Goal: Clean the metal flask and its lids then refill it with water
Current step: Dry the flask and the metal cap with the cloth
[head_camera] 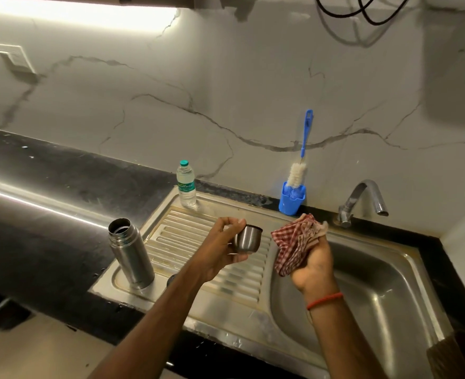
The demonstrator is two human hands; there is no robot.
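The metal flask [131, 253] stands upright and uncapped at the left end of the steel drainboard [187, 242]. My left hand [223, 247] holds a small steel cup lid [248, 238] above the drainboard, its mouth tilted up and to the right. My right hand [312, 266] grips a bunched red-and-white checked cloth [294, 240] just right of the lid, over the left edge of the sink basin [376, 283]. A dark round thing [171, 279], perhaps another lid, peeks out from behind my left forearm on the drainboard.
A plastic water bottle [186, 184] stands at the drainboard's back edge. A blue holder [292, 199] with a blue-handled bottle brush [302, 157] leans against the marble wall. The tap [364, 199] sits behind the basin. Black countertop [48, 192] stretches left.
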